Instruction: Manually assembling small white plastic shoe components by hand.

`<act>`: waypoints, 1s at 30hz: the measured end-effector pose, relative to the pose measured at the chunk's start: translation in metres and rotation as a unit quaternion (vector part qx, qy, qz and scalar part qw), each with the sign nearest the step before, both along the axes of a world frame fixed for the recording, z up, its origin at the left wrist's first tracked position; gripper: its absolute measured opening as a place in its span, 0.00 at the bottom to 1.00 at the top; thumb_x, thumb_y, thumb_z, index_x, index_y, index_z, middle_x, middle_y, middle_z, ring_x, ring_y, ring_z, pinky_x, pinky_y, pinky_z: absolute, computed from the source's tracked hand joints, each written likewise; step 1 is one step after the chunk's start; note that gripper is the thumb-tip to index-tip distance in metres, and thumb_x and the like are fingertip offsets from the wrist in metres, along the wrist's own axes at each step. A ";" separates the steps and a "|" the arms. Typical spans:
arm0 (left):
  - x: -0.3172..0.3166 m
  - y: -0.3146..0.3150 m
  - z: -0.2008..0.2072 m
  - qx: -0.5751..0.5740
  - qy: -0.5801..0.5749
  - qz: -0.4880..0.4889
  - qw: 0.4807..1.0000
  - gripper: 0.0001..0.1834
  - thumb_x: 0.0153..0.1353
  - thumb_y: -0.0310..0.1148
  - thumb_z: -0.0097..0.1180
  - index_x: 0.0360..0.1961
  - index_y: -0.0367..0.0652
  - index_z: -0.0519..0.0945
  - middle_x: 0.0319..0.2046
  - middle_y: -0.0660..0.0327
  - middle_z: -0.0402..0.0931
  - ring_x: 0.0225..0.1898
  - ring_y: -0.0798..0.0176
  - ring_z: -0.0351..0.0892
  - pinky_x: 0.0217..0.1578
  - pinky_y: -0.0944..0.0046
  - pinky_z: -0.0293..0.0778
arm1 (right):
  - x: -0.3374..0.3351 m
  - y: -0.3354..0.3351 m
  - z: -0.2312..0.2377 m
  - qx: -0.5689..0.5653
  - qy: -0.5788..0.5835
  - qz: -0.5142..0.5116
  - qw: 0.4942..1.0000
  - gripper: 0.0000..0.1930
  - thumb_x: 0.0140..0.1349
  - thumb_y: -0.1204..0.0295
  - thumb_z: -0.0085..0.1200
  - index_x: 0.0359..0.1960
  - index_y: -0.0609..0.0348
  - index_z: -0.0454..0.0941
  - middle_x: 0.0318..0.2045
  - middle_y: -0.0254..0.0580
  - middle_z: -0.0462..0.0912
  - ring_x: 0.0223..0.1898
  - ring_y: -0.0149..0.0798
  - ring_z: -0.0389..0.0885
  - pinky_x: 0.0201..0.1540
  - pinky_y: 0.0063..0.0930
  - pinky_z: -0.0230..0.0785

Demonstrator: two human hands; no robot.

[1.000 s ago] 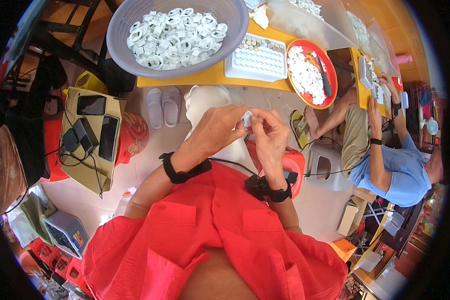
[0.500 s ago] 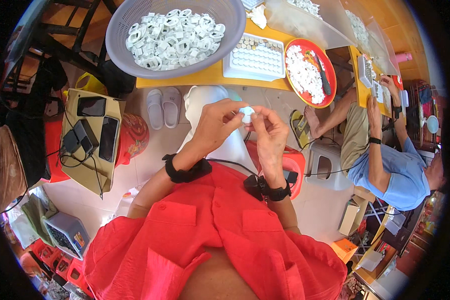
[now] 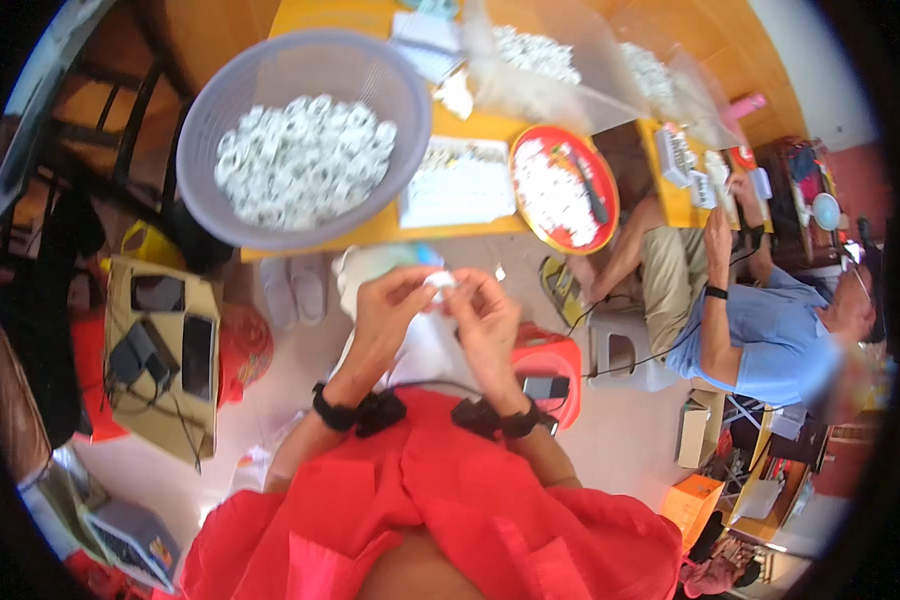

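A small white plastic piece (image 3: 440, 284) is pinched between the fingertips of both my hands, over my lap and short of the table's front edge. My left hand (image 3: 386, 308) grips it from the left, thumb and fingers pressed together. From the other side my right hand (image 3: 490, 325) holds it with bent fingers. Fingertips cover much of the piece, and slight blur hides its exact shape. Beyond the hands, a grey-purple basket (image 3: 205, 165) of white ring-shaped parts, a white gridded tray (image 3: 458, 200) and a red-and-yellow round tray (image 3: 605, 178) stand on the table.
White bits and a black-handled tool (image 3: 588, 190) lie in the round tray. Clear plastic bins (image 3: 490, 85) stand behind. At left, a cardboard box lid (image 3: 170, 425) carries phones and cables. A red stool (image 3: 555, 360) is right of my legs. A co-worker in blue (image 3: 760, 335) sits farther right.
The whole view has tilted, so the table's contents appear lower and further left. My hands appear lower and left too, both still pinching the white piece.
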State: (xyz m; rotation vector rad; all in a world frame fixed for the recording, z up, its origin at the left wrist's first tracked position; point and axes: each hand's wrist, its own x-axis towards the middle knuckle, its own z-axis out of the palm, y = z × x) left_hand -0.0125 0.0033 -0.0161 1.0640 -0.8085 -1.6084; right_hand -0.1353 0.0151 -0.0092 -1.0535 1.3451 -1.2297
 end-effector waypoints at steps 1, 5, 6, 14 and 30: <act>0.002 0.001 -0.004 -0.007 0.018 0.007 1.000 0.11 0.52 0.22 0.51 0.39 0.32 0.76 0.33 0.61 0.76 0.32 0.70 0.74 0.33 0.73 0.71 | 0.004 -0.001 -0.003 -0.008 -0.009 0.000 1.000 0.06 0.56 0.79 0.51 0.35 0.65 0.73 0.25 0.28 0.72 0.27 0.20 0.70 0.30 0.13 0.64; 0.003 0.000 -0.002 -0.034 0.038 0.007 0.999 0.11 0.53 0.22 0.52 0.39 0.32 0.76 0.33 0.61 0.76 0.31 0.71 0.74 0.33 0.73 0.71 | 0.006 -0.003 0.004 -0.017 0.010 0.012 1.000 0.06 0.55 0.79 0.51 0.35 0.65 0.73 0.23 0.28 0.72 0.25 0.20 0.70 0.28 0.14 0.65; 0.005 0.000 -0.002 -0.033 0.038 0.004 0.999 0.11 0.53 0.22 0.52 0.39 0.32 0.76 0.33 0.61 0.76 0.31 0.72 0.74 0.33 0.73 0.71 | 0.005 -0.004 0.004 -0.006 0.002 0.025 1.000 0.06 0.55 0.78 0.52 0.35 0.65 0.73 0.23 0.29 0.73 0.26 0.21 0.71 0.28 0.14 0.65; 0.005 0.002 -0.035 -0.103 -0.002 -0.037 0.994 0.13 0.51 0.22 0.55 0.40 0.37 0.75 0.30 0.65 0.74 0.28 0.76 0.73 0.28 0.75 0.70 | -0.038 -0.073 0.042 -0.031 0.128 0.042 0.990 0.08 0.57 0.70 0.51 0.35 0.62 0.75 0.23 0.32 0.77 0.22 0.23 0.72 0.23 0.17 0.65; 0.008 0.002 -0.068 -0.098 -0.063 -0.113 0.987 0.08 0.53 0.23 0.50 0.33 0.29 0.74 0.24 0.57 0.72 0.21 0.69 0.74 0.22 0.71 0.71 | 0.052 -0.178 0.066 -0.287 0.360 0.225 0.859 0.08 0.46 0.78 0.54 0.31 0.63 0.77 0.26 0.48 0.79 0.29 0.43 0.78 0.32 0.30 0.69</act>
